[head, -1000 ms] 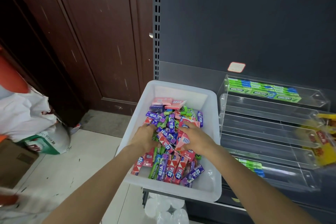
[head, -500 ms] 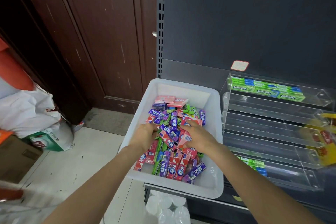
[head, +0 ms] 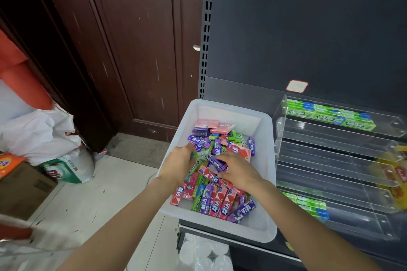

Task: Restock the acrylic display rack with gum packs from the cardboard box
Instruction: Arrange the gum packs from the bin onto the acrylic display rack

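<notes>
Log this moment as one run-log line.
phase: sorting | left hand: in gum packs | right hand: on packs | bin: white plastic | rack: mostly unfilled

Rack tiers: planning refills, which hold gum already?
The top tier and the bottom tier hold green Doublemint packs; the middle tiers look bare.

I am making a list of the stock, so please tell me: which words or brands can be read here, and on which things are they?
"DOUBLEMINT": green packs on the acrylic rack's top tier.
"DOUBLEMINT": a green pack in the white bin.
"益达": purple pack and red pack in the bin.
Unreadable: the red-edged tag, the orange box, the green-and-white bag, the yellow packet.
</notes>
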